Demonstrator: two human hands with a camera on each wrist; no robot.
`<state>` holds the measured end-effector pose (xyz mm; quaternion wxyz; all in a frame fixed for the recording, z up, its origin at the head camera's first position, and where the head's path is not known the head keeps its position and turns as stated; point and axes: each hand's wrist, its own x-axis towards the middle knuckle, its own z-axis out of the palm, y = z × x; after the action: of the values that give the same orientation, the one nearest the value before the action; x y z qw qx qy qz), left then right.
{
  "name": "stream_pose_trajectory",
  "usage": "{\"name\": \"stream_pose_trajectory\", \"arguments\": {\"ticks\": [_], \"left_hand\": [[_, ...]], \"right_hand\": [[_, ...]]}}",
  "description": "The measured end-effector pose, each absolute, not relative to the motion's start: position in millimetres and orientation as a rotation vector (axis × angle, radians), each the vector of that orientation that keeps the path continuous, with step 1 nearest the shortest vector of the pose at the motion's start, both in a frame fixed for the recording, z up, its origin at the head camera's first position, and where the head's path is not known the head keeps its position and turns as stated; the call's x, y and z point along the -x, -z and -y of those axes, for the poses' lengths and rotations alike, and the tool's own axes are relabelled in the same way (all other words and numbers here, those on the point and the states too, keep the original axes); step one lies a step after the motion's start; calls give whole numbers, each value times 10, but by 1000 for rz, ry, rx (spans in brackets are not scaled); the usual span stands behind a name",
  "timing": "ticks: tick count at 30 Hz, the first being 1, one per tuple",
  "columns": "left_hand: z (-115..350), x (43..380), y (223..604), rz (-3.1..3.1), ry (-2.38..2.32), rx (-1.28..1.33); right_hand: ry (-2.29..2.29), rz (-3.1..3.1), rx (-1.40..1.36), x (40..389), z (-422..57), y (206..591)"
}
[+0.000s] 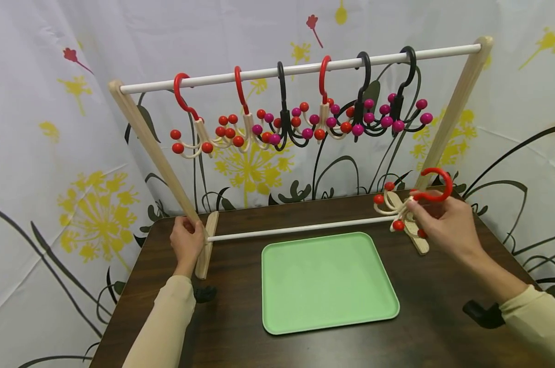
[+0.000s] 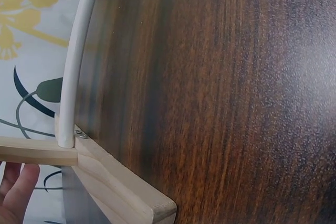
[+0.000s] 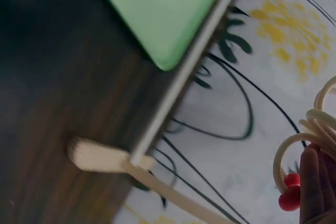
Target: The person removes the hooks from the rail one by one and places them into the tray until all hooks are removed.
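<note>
In the head view my left hand (image 1: 187, 243) grips the foot of the left wooden post (image 1: 157, 153) of a hanging rack. The left wrist view shows its fingers (image 2: 22, 190) against that post. My right hand (image 1: 454, 227) pinches a hook hanger (image 1: 448, 185) by its neck, in front of the rack's right foot. This hanger has a red hook and cream prongs tipped with red balls (image 3: 290, 200). From the white top rail (image 1: 259, 75) hang several similar hangers: red-hooked ones with red balls, such as the leftmost hanger (image 1: 179, 97), and black ones (image 1: 411, 66) with magenta balls.
A light green tray (image 1: 328, 286) lies on the dark wooden table (image 1: 231, 327), before the rack's white lower bar (image 1: 300, 229). The right post (image 1: 457, 107) stands on a wooden foot (image 1: 420, 243). Behind hangs a flower-patterned curtain (image 1: 93, 214).
</note>
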<state>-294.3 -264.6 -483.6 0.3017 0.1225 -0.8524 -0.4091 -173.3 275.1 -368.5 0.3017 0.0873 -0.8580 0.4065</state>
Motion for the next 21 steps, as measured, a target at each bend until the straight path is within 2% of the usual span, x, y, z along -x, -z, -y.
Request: {"name": "stream_pose_trajectory", "arguments": {"ticks": [11, 21], "left_hand": [[2655, 2928, 4831, 2240, 1048, -282], [2657, 2939, 4841, 2256, 1056, -290]], "right_hand": [[-1025, 2453, -333, 1914, -2448, 4487], [-910, 2584, -308, 1999, -2256, 4826]]}}
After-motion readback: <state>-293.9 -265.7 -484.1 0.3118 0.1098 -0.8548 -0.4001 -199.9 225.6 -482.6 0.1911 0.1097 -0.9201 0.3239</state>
